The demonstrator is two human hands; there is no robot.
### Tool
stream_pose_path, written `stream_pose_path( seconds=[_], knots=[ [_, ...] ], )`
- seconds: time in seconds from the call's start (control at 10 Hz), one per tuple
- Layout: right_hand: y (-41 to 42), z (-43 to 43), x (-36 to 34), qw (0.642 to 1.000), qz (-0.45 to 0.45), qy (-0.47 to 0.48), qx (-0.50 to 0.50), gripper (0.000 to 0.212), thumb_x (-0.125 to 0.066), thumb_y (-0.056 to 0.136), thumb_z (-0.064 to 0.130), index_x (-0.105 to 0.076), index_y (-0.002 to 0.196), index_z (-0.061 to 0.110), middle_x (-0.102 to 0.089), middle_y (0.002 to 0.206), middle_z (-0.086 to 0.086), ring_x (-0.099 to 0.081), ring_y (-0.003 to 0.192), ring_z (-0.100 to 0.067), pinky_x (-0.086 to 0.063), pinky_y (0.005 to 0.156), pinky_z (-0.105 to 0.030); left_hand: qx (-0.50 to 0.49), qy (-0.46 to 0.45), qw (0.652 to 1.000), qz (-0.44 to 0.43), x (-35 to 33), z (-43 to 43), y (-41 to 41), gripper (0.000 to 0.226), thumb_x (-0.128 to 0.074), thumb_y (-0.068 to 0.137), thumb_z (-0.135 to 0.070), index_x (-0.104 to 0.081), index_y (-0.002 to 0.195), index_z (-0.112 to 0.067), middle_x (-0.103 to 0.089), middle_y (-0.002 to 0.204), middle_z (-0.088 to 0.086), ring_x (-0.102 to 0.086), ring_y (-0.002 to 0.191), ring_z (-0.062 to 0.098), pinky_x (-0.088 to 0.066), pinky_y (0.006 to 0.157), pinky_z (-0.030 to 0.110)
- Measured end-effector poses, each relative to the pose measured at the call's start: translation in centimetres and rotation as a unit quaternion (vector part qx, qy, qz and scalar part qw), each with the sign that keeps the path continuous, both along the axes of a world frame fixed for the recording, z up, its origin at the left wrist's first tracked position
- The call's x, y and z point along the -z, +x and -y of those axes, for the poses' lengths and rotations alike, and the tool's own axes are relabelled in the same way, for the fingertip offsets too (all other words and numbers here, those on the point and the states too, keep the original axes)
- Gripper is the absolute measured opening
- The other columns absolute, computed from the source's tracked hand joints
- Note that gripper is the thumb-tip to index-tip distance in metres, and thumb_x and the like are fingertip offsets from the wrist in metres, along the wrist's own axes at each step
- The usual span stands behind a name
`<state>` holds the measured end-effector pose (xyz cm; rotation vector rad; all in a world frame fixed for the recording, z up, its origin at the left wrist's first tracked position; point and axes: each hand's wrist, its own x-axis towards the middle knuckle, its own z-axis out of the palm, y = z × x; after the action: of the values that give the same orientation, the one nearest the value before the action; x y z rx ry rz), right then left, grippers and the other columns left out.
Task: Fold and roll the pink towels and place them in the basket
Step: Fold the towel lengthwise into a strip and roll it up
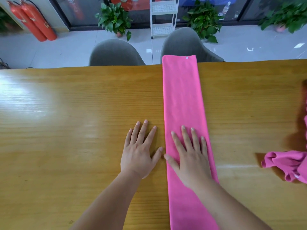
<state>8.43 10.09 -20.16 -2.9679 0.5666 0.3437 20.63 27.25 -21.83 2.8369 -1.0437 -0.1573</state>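
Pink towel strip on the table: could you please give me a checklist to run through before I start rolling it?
1. Pink towel strip folded flat and narrow: ok.
2. Right hand flat on the strip: ok.
3. Left hand on the strip: not ok, it rests on the table beside it.
4. Far end on the table: not ok, it overhangs the far edge.
5. Crumpled pink towel apart from the strip: ok.
6. Basket in reach: cannot tell, none in view.

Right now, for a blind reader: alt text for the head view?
A right hand lies flat on a pink towel folded into a long strip on a wooden table; the left hand rests flat beside it.
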Motion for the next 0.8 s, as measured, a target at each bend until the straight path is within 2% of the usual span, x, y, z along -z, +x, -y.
stream_pose_path(
  seconds=[0.1,0.3,0.6,0.7,0.8],
  knots=[
    [-1.1,-0.4,0.4,1.000,-0.005,0.003,0.009,0.085,-0.015,0.099,0.083,0.001,0.168,0.036,0.012,0.176,-0.002,0.013,0.162,-0.031,-0.011,0.129,-0.059,0.002,-0.004,1.000,0.004,0.0,-0.1,-0.1,0.076,-0.028,0.104,-0.075,-0.019,0.168,-0.035,0.000,0.177,-0.003,0.010,0.163,0.021,-0.012,0.131,0.049],
    [4.6,2.3,1.2,1.000,0.008,-0.009,0.012,0.084,-0.005,0.098,0.083,0.006,0.167,0.037,0.015,0.176,-0.001,0.016,0.161,-0.031,-0.009,0.128,-0.059,0.001,-0.001,1.000,0.006,-0.1,-0.1,0.1,0.076,-0.026,0.104,-0.075,-0.018,0.168,-0.036,-0.001,0.177,-0.003,0.010,0.163,0.020,-0.012,0.131,0.049],
    [0.0,-0.4,0.8,1.000,0.001,-0.012,0.016,0.077,-0.012,0.102,0.078,0.008,0.166,0.040,0.017,0.175,-0.002,0.017,0.161,-0.031,-0.007,0.129,-0.059,-0.001,-0.011,1.000,0.009,0.2,-0.1,0.2,0.076,-0.029,0.103,-0.075,-0.018,0.168,-0.036,-0.002,0.177,-0.004,0.010,0.163,0.020,-0.011,0.131,0.049],
    [1.5,0.3,0.9,1.000,-0.001,-0.001,0.010,0.078,-0.009,0.101,0.079,0.012,0.165,0.041,0.022,0.174,-0.002,0.020,0.160,-0.031,-0.007,0.129,-0.059,0.000,-0.010,1.000,0.008,0.2,-0.3,0.0,0.076,-0.029,0.103,-0.075,-0.018,0.168,-0.036,-0.002,0.177,-0.004,0.010,0.163,0.020,-0.011,0.131,0.049],
    [-0.2,0.3,0.2,1.000,-0.005,0.003,-0.024,0.076,-0.014,0.103,0.076,0.011,0.166,0.040,0.024,0.174,-0.002,0.021,0.160,-0.032,-0.007,0.129,-0.060,-0.001,-0.014,1.000,0.006,0.2,-0.2,-0.1,0.076,-0.031,0.103,-0.074,-0.019,0.168,-0.036,-0.001,0.177,-0.004,0.010,0.163,0.019,-0.011,0.131,0.049]
  ],
)
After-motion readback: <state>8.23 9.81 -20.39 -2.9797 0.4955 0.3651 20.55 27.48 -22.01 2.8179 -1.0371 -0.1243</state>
